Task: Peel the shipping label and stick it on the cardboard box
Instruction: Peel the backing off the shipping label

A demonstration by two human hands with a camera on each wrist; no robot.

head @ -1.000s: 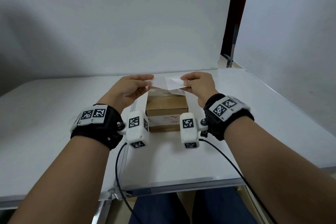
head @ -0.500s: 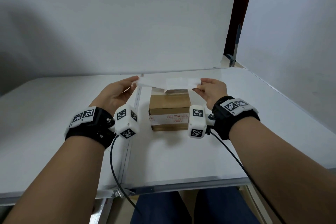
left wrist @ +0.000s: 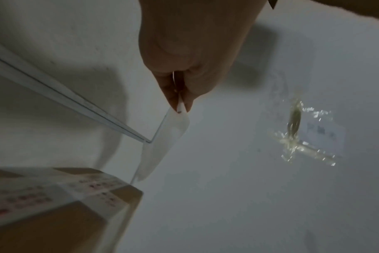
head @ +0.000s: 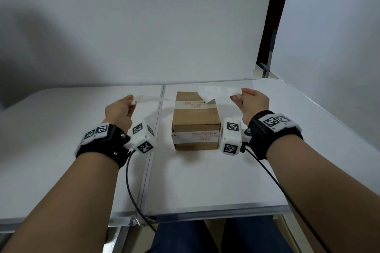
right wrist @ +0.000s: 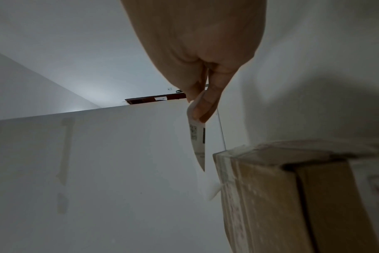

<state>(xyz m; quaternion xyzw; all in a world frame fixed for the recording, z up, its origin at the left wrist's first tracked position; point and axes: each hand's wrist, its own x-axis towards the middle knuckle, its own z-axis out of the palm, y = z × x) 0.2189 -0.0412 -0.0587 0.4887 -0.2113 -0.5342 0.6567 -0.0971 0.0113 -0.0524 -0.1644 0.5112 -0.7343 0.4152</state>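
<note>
A brown cardboard box (head: 195, 121) with printed tape stands mid-table between my hands. My right hand (head: 236, 96) pinches the white shipping label (head: 216, 93) by its right end, and the label hangs over the box's far right corner. The right wrist view shows print and a code on this label (right wrist: 198, 140), pinched by my right hand (right wrist: 200, 109) just left of the box (right wrist: 292, 196). My left hand (head: 133, 101) pinches the plain backing sheet (head: 150, 98) left of the box. The left wrist view shows my left hand (left wrist: 180, 104) pinching the sheet (left wrist: 162, 142) above the box (left wrist: 54, 205).
The white folding table (head: 205, 181) has a metal seam (head: 154, 139) left of the box. A white wall stands close behind it, with a dark door frame (head: 267, 26) at the back right. Black cables (head: 131, 191) trail from both wrist cameras over the front edge.
My hands have pulled apart sideways. The sheet they held together over the box has split in two, the backing in the left hand and the label in the right.
</note>
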